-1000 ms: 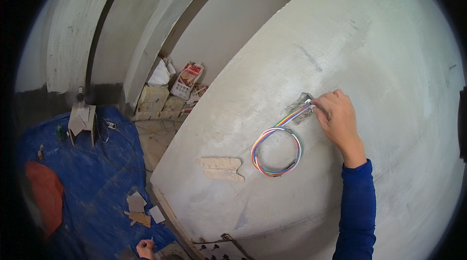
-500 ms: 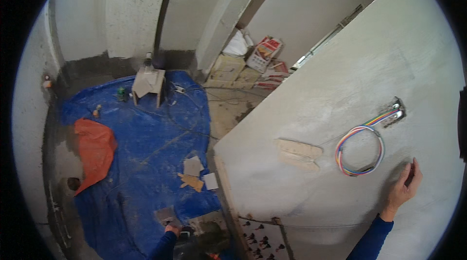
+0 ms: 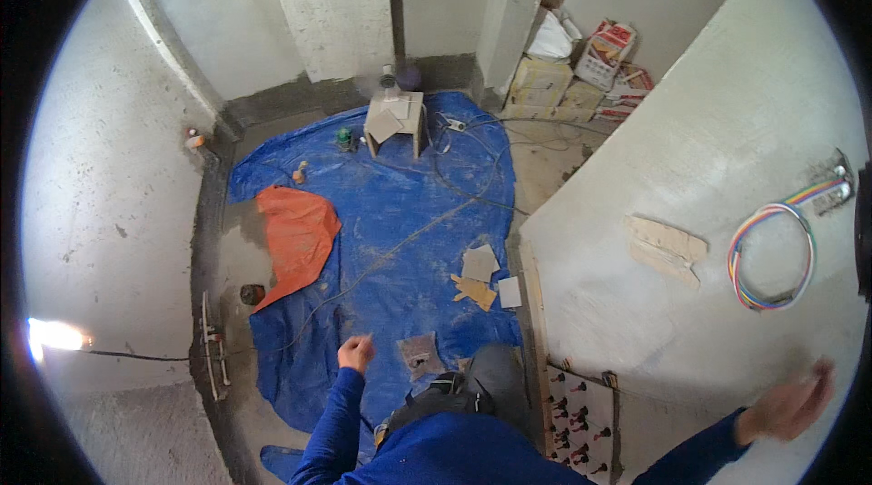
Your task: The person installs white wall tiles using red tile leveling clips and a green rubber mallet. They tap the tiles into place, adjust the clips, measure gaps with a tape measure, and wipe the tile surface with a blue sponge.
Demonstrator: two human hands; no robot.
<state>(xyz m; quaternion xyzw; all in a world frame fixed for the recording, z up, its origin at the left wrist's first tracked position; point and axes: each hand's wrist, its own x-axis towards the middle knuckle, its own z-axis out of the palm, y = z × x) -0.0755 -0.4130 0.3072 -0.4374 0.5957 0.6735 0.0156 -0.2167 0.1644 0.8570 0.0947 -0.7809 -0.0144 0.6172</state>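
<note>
Over the blue tarp is my left hand, its fingers closed on a small thing I cannot make out, left of a grey square piece. At the lower right, my right hand is slightly blurred, open beside the plastered wall. Above it, a coil of coloured cables comes out of a recessed wall box. Left of the coil is a beige flat patch on the wall. My grey-trousered leg shows at bottom centre.
A small stool with boards stands on the tarp among cables. An orange sheet and cardboard scraps lie there. Sacks and boxes are stacked at the back. A lit lamp and pipes are at the left.
My right hand has left the wall box and moved down. The view has swung left, showing more floor, the left wall and my body. The cable coil stays on the wall.
</note>
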